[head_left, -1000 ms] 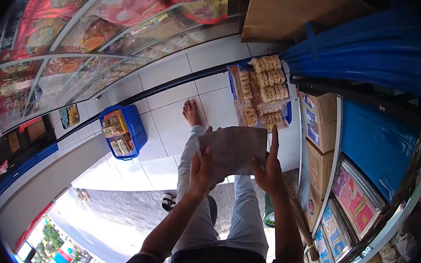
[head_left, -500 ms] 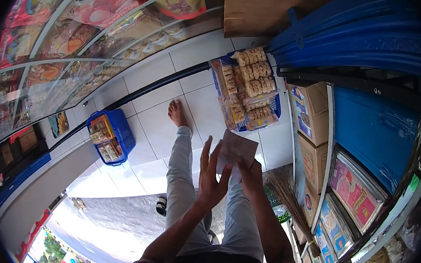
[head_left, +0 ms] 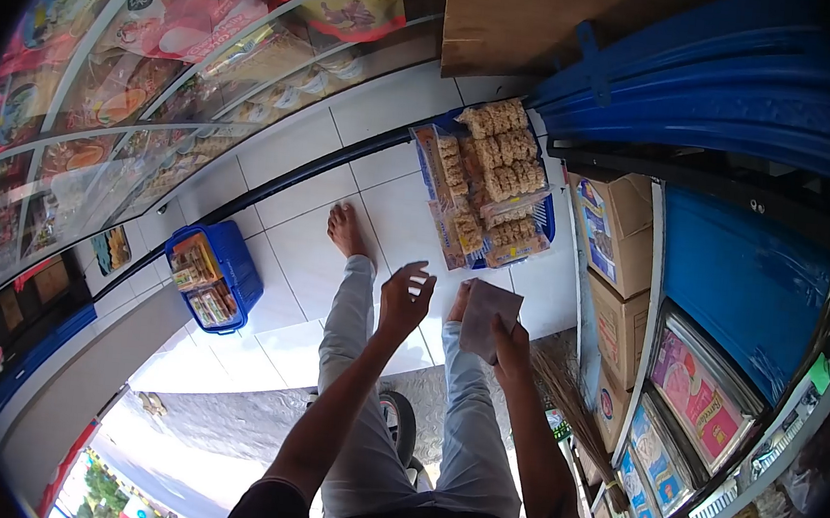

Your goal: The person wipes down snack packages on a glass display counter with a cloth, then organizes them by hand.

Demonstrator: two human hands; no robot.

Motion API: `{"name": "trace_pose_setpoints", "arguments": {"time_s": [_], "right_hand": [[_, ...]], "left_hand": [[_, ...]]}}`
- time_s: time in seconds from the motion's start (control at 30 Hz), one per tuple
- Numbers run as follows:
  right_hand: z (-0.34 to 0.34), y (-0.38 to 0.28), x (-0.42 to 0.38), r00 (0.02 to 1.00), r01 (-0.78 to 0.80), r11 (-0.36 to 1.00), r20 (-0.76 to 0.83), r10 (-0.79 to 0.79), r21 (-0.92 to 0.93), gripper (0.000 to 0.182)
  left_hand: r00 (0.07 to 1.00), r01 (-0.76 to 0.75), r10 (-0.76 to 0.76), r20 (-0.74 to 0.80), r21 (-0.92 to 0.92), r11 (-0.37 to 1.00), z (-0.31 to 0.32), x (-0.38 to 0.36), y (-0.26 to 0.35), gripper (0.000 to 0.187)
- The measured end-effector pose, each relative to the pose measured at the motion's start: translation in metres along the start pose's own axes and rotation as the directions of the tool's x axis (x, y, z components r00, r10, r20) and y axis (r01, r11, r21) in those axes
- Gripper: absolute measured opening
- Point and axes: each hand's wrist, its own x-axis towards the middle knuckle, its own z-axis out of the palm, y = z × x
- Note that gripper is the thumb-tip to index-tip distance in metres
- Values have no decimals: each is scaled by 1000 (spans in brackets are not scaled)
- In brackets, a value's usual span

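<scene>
A thin greyish sheet of paper [head_left: 490,317] hangs from my right hand [head_left: 510,348], pinched between thumb and fingers at its lower right edge. To the left of the paper, apart from it, my left hand [head_left: 405,300] is raised with its fingers curved and apart, nothing in it. Beyond the hands, a blue basket [head_left: 549,219] on the tiles holds packs of light brown snacks [head_left: 511,156]. My bare left foot [head_left: 347,227] rests on the white tiled floor [head_left: 301,259].
A smaller blue bin [head_left: 245,274] with packets stands at the left. Glass shelves of packaged goods [head_left: 184,22] fill the upper left. Cardboard boxes [head_left: 615,321], a twig broom [head_left: 570,401] and a blue panel [head_left: 740,273] are at the right. A wheel [head_left: 404,426] shows below.
My left hand has come off the paper and moved away to the left. My right hand has carried the paper slightly right and down. More of my right foot and a wheel now show.
</scene>
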Motion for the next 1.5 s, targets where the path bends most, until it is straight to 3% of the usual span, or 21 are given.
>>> {"name": "trace_pose_setpoints", "arguments": {"time_s": [0.13, 0.2, 0.27, 0.33, 0.43, 0.57, 0.67, 0.73, 0.77, 0.87, 0.97, 1.13, 1.2, 1.27, 1.37, 1.43, 1.5], "right_hand": [[-6, 5, -8, 997, -30, 999, -67, 32, 30, 30], [-10, -1, -7, 995, -20, 999, -97, 23, 30, 32], [-12, -9, -12, 991, -21, 997, -126, 31, 75, 32], [-26, -6, -14, 988, -35, 993, -148, 51, 110, 36], [-37, -5, -34, 978, 5, 986, -208, 30, 166, 36], [-62, 7, -59, 966, 3, 980, -253, 49, 201, 34], [-72, 12, -66, 962, -9, 982, -265, 59, 186, 33], [-75, 11, -69, 961, -20, 986, -270, 64, 163, 33], [-75, 8, -68, 964, -15, 988, -259, 55, 155, 33], [-78, -2, -64, 971, -8, 993, -237, 36, 118, 36], [-74, -23, -58, 977, 56, 993, -209, -33, 105, 40], [-35, -127, -100, 968, 241, 960, -105, -228, 142, 46], [-14, -176, -131, 951, 306, 947, 5, -308, 100, 50], [10, -221, -163, 920, 351, 933, 155, -359, 79, 47], [48, -262, -216, 818, 391, 914, 414, -399, 108, 45], [27, -238, -190, 712, 419, 908, 618, -332, 6, 57], [99, -284, -282, 606, 391, 913, 714, -352, 119, 82]], "left_hand": [[980, -114, 134, -147, 133, 984, 19, 94, 36, 11], [948, -266, 277, -156, 85, 960, 48, 128, 57, 12], [997, -34, 37, 65, -36, 999, 84, 154, 66, 40], [989, -53, 63, -137, 73, 996, 144, 184, 37, 70], [991, -3, 40, -125, 283, 959, 200, 222, -7, 109], [997, 67, -70, 7, 226, 972, 190, 230, -1, 104], [987, 141, -139, 79, -13, 990, 181, 233, 12, 87], [955, 283, -216, 202, -422, 861, 174, 228, 23, 77], [928, 365, -246, 279, -554, 749, 166, 223, 34, 73], [832, 537, -247, 496, -612, 581, 115, 195, 95, 67], [843, 488, -150, 517, -618, 616, 61, 137, 126, 67], [885, 301, 82, 458, -697, 651, -59, -8, 193, 72], [884, 290, 28, 467, -594, 750, -107, -63, 217, 76], [909, 272, -5, 416, -585, 764, -144, -119, 255, 81], [917, 162, 51, 395, -487, 858, -204, -184, 325, 83], [927, 8, 127, 353, -356, 934, -226, -212, 338, 83], [911, -27, 155, 382, -319, 947, -249, -228, 353, 86]]}}
